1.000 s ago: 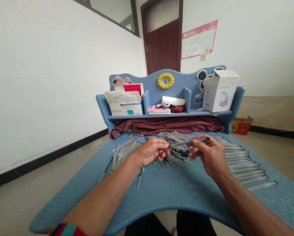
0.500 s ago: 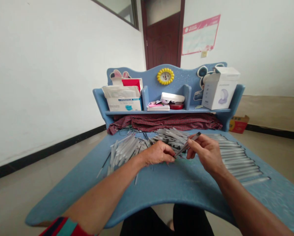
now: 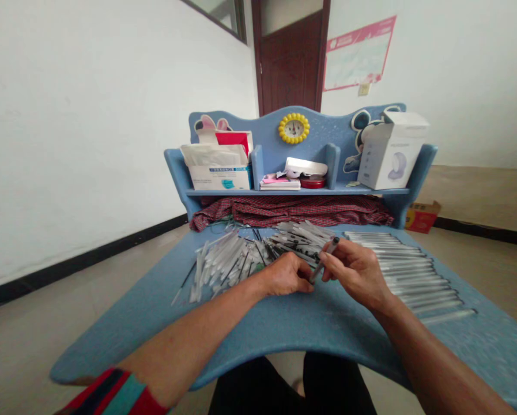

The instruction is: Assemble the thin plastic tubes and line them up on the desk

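Note:
Between my two hands a pen (image 3: 326, 259) with a dark end is held at a slant over the blue desk. My right hand (image 3: 357, 271) is closed round its upper part. The fingers of my left hand (image 3: 289, 273) are pinched at its lower tip; whether they hold another small part there is hidden. Behind my left hand lies a loose heap of clear pen barrels (image 3: 227, 262) with thin dark refills among them. More pen parts (image 3: 301, 233) are piled just beyond both hands. To the right of my right hand, a row of pens (image 3: 422, 282) lies side by side.
The blue desk (image 3: 249, 334) curves inward at its front edge. A checked cloth (image 3: 284, 212) lies bunched under the shelf. On the shelf stand a mask box (image 3: 221, 177), some papers (image 3: 279, 184), a round red tin (image 3: 313, 182) and a white box (image 3: 392, 153).
The pen has become steeper between my hands. My right hand has shifted slightly left, and my left hand slightly right. The camera view has moved a little.

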A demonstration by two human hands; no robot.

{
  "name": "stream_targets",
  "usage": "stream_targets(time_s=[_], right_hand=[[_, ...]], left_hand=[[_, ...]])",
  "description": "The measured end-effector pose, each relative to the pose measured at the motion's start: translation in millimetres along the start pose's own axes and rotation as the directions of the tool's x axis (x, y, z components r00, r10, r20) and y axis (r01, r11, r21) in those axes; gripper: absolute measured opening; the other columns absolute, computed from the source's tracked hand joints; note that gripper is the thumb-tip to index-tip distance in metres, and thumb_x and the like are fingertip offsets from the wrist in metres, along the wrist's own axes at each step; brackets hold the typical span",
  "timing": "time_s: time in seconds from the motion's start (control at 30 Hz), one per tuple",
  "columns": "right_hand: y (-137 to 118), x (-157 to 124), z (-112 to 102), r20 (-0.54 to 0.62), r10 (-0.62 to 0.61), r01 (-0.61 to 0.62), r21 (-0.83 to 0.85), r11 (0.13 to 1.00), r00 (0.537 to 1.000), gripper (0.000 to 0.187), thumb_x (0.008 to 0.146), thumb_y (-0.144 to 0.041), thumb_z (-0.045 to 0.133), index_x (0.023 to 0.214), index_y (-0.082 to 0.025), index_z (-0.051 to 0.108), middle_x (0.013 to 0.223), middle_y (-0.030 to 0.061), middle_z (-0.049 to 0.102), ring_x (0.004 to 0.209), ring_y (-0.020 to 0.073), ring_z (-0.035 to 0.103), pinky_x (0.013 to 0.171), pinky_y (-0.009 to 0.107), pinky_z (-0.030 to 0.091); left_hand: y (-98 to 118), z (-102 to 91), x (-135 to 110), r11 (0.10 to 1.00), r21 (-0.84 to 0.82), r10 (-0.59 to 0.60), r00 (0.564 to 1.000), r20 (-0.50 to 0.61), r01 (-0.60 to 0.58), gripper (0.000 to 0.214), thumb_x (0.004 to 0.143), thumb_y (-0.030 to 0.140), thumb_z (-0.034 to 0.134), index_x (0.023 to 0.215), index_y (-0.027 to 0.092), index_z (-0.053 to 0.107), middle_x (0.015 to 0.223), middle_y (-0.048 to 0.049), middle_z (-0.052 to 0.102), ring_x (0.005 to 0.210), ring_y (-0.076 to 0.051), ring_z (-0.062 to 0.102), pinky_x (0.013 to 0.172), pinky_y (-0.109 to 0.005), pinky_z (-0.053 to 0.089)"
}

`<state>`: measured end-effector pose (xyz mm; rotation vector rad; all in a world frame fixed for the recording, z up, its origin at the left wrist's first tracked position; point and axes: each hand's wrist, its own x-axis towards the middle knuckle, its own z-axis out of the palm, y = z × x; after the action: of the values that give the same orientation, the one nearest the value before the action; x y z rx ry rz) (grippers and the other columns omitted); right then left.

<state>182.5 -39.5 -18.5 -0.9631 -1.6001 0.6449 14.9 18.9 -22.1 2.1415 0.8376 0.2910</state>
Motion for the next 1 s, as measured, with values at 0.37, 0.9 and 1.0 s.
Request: stream_targets(time_s=[0.37,0.9,1.0], right_hand=[[0,5,-6,-0.131,0.067,-0.053,0.108,0.993,0.989,0.017,0.08,-0.031,0.059,0.074,-0.016,0.057,0.043,-0.0035,0.056,0.037,0.0095,0.052,0.041,0.02,0.041],[7,8,-5,-0.165,0.172,-0.158,0.096,0.983,0.971,0.025,0.079,-0.039,0.06,0.069,-0.015,0.056,0.04,-0.0015,0.057,0.035,0.0096,0.05,0.04,0.02,0.04],[8,8,-5,-0.168,0.176,-0.163,0.088,0.983,0.97,0.025,0.079,-0.039,0.06,0.07,-0.016,0.056,0.042,-0.0015,0.057,0.035,0.0099,0.051,0.039,0.02,0.039]], left_hand=[[0,-3.6,2,0.993,0.117,-0.008,0.998,-0.066,0.016,0.013,0.064,0.022,0.063,0.071,0.012,0.068,0.058,0.0034,0.056,0.058,-0.011,0.05,0.053,-0.02,0.035],[-1,-15.7,-1,0.929,0.363,-0.035,0.993,-0.117,0.075,0.016,0.066,0.024,0.064,0.076,0.013,0.07,0.062,0.0015,0.063,0.061,-0.013,0.055,0.054,-0.02,0.035],[2,-17.2,-3,0.894,0.442,-0.029,0.994,-0.107,0.073,0.012,0.066,0.023,0.063,0.072,0.015,0.07,0.06,0.0019,0.062,0.06,-0.012,0.055,0.052,-0.02,0.034]])
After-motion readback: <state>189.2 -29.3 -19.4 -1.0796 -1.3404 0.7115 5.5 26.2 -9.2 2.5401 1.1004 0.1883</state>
